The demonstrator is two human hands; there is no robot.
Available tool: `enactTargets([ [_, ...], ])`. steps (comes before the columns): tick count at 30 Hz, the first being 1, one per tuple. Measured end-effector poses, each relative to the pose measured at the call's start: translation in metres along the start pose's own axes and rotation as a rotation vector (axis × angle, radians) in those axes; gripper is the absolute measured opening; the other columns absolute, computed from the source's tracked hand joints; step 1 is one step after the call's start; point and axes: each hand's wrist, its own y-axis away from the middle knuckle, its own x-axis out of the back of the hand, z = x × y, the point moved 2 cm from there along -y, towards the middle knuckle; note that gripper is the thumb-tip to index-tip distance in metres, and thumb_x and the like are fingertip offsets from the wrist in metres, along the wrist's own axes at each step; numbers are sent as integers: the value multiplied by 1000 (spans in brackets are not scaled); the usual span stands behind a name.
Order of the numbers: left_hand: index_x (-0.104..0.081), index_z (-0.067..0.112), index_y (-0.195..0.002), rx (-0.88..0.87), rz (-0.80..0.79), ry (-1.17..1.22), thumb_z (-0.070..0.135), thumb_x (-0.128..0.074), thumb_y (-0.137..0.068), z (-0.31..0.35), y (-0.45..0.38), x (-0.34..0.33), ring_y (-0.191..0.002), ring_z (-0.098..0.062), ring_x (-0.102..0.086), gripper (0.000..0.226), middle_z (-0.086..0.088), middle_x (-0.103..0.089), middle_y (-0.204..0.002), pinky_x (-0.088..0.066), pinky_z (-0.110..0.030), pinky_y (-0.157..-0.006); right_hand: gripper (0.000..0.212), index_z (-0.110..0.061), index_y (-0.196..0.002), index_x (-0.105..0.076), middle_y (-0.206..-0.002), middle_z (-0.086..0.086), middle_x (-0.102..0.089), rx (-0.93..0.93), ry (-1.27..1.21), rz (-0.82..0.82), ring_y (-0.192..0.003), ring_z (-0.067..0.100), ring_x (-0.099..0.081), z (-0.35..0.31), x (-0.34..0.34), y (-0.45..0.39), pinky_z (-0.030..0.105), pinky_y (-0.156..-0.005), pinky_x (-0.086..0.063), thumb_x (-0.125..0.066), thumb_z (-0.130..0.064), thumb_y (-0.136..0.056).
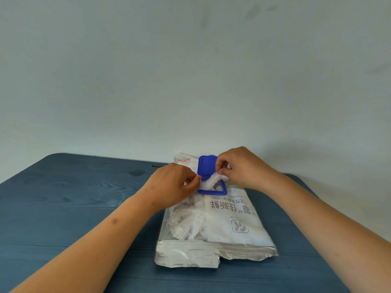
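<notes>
A white plastic pack (230, 220) with printed characters lies flat on the blue table (74, 208). Its blue flip lid (206, 166) stands open over a blue-framed opening (212, 192). A crinkled white plastic cover (211, 180) sticks out of that opening. My left hand (173, 187) pinches the left end of this cover. My right hand (243, 168) pinches its right end, just in front of the lid. More folded white covers show through the pack's clear left side.
A thin dark stick (157, 166) lies on the table behind my left hand. A pale wall (190, 70) rises directly behind the table's far edge. The pack's near end is torn and ragged.
</notes>
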Motion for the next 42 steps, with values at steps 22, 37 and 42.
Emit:
enactTargets([
  [22, -68, 24, -70, 68, -12, 39, 47, -49, -95, -1, -3, -6, -46, -13, -47, 38, 5, -61, -57, -33, -24, -46, 10, -23, -77, -75, -86, -2, -75, -533, -385, 181, -87, 12, -67, 142, 9, 82, 22, -72, -49, -71, -16, -81],
  [37, -75, 27, -82, 92, -11, 98, 49, -50, -93, -3, -3, -6, -62, -14, -64, 35, 4, -73, -74, -50, -34, -56, 15, -20, -76, -75, -82, -6, -73, -598, -417, 183, -81, 13, -65, 161, -26, 92, 21, -69, -43, -64, -15, -84],
  [42, -75, 27, -87, 88, -9, 98, 49, -50, -93, -3, -3, -7, -70, -12, -67, 34, 7, -76, -82, -57, -37, -63, 19, -17, -92, -73, -96, -3, -72, -449, -242, 529, -81, 12, -61, 132, -10, 90, 18, -75, -41, -54, -14, -91],
])
